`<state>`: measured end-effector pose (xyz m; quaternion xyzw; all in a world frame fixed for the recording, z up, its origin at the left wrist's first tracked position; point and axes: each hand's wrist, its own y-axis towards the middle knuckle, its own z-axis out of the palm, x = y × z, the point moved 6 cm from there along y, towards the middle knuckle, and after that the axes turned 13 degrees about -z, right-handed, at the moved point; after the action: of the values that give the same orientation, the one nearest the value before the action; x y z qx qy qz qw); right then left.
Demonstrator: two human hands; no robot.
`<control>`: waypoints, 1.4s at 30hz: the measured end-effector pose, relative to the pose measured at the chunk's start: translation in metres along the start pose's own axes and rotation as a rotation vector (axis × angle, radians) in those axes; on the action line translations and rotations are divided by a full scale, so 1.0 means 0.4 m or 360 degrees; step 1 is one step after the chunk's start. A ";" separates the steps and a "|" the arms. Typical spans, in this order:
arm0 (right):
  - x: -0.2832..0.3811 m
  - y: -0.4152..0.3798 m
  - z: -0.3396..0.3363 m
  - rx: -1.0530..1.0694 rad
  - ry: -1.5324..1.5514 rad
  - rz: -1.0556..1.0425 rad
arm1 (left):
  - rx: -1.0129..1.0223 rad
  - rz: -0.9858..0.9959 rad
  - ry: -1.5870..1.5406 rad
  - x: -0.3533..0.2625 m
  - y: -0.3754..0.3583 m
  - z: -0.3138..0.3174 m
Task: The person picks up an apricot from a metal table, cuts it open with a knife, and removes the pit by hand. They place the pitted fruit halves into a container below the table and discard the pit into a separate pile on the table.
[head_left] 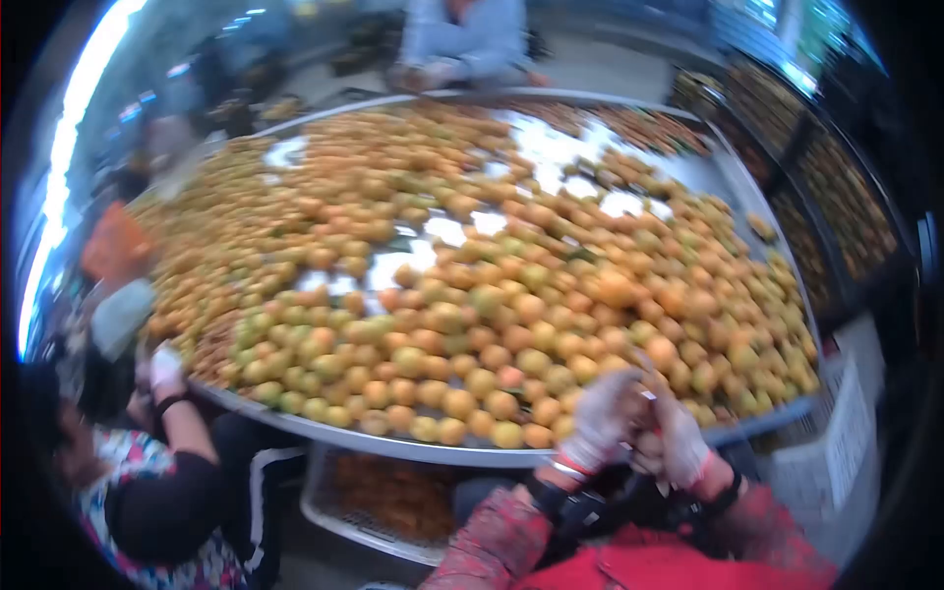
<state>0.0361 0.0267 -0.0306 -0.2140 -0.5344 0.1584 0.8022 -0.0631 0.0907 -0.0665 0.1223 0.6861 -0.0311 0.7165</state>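
My left hand (602, 421) and my right hand (680, 438), both in whitish gloves, are close together at the near edge of the metal table (442, 452). Their fingers are closed around something small and brownish between them, too blurred to name. Just beyond them lies a wide spread of round yellow-orange fruit (511, 324), looking like loquats, with greener ones mixed in.
To the left sits a co-worker (162, 501) with a gloved hand (165, 372) at the table edge. Another person (462, 49) in light blue faces me across it. A basket (329, 497) with brown matter stands underneath; stacked crates (826, 167) line the right.
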 end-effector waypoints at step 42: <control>0.017 -0.025 -0.047 -0.0146 -0.1663 -0.1417 | 0.0319 -0.0695 -0.1052 -0.049 0.000 0.037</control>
<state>0.0563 0.0182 -0.0263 0.0967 -0.8944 -0.1267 0.4180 -0.0495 0.0850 -0.0468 0.0265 0.4224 -0.2868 0.8594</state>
